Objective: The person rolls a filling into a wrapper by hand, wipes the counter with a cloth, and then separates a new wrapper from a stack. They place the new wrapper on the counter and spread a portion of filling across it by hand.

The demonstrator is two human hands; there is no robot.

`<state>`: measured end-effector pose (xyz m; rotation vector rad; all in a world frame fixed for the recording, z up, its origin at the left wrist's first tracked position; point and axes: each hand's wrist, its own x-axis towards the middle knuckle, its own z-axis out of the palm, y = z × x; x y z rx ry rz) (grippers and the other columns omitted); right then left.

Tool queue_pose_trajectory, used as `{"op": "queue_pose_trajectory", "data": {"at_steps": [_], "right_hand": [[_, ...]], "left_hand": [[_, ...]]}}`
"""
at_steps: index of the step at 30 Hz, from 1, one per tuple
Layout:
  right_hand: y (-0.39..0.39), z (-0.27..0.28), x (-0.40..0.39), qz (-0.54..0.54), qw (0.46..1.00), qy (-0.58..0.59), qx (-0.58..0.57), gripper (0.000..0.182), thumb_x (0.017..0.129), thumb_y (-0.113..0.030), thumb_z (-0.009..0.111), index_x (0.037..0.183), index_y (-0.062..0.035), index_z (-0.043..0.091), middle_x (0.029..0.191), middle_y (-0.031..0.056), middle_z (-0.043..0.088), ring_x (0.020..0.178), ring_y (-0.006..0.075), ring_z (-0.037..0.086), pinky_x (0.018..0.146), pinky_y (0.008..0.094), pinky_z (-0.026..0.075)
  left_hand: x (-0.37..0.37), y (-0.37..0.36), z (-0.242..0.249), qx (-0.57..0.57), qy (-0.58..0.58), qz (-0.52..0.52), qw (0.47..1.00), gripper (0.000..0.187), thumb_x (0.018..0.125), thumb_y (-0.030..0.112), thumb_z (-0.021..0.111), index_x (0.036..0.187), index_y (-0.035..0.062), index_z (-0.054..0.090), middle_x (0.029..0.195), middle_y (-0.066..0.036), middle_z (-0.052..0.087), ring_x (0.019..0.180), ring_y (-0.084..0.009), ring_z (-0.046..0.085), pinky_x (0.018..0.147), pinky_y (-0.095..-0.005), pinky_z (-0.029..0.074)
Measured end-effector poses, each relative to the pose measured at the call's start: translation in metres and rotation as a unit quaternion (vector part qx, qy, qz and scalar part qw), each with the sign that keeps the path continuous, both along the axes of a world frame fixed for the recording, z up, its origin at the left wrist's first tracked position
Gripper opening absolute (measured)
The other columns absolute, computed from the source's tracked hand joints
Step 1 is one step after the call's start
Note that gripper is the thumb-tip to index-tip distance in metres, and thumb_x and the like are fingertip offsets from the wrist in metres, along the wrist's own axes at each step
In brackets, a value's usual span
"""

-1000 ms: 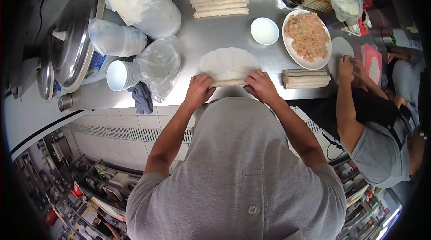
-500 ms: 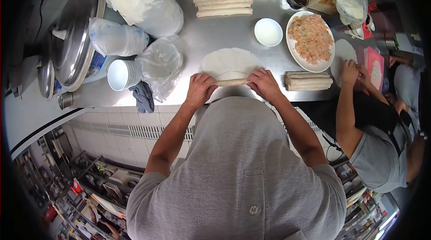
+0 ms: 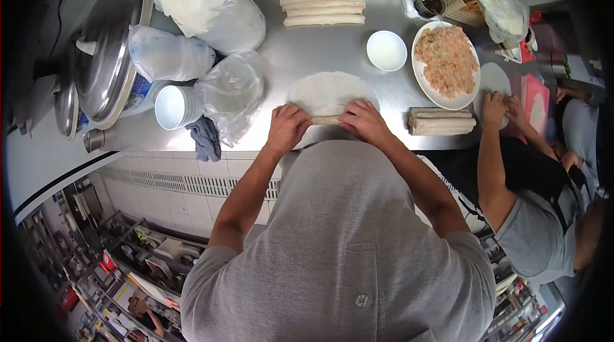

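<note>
One thin, pale, rounded sheet point(image 3: 332, 88), matte, flat on the brushed-metal counter point(image 3: 275, 86) before me; its near edge forms a slim roll point(image 3: 327, 120). My left hand point(image 3: 289, 126) and right hand point(image 3: 364, 122), fingers curled, grip that roll at either end (a short length shows between them). Beyond: several long, smooth pale cylinders point(image 3: 323, 8), side by side. To the right: stacked cylinders point(image 3: 441, 122); one oval white plate point(image 3: 442, 101) of coarse, pinkish-orange filling point(image 3: 446, 60); one round, smooth white bowl point(image 3: 386, 51).
</note>
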<state>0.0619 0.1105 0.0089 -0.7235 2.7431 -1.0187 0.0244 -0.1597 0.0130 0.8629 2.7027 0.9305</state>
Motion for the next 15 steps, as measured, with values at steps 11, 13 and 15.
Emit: {"op": "queue_pose_trajectory", "data": {"at_steps": [11,13,15], "right_hand": [[0.001,-0.006,-0.008,-0.062,0.997,-0.038,0.004,0.010,0.087,-0.022,0.068,0.090,-0.0142,0.072,0.097,0.0042,0.059,0.099,0.0257,0.056,0.088,0.0411,0.044],[0.000,-0.007,-0.009,-0.077,0.996,-0.034,0.019,0.009,0.087,-0.021,0.067,0.089,-0.0138,0.072,0.098,0.0048,0.058,0.099,0.0259,0.056,0.088,0.0414,0.044],[0.000,-0.007,-0.010,-0.077,0.997,-0.028,0.014,0.009,0.086,-0.021,0.067,0.088,-0.0137,0.072,0.098,0.0050,0.058,0.099,0.0260,0.055,0.088,0.0413,0.044]], "left_hand": [[-0.004,0.002,-0.009,-0.033,0.002,0.035,0.999,0.005,0.085,0.017,0.070,0.090,0.0142,0.071,0.094,-0.001,0.060,0.094,-0.0238,0.057,0.085,-0.0394,0.040],[-0.004,0.009,-0.008,-0.012,0.019,0.052,0.998,0.008,0.083,0.014,0.069,0.091,0.0147,0.072,0.095,0.000,0.060,0.096,-0.0233,0.057,0.086,-0.0394,0.040],[-0.005,0.013,-0.006,0.010,0.038,0.069,0.997,0.013,0.081,0.010,0.069,0.093,0.0151,0.072,0.096,0.000,0.061,0.097,-0.0229,0.057,0.087,-0.0394,0.040]]}}
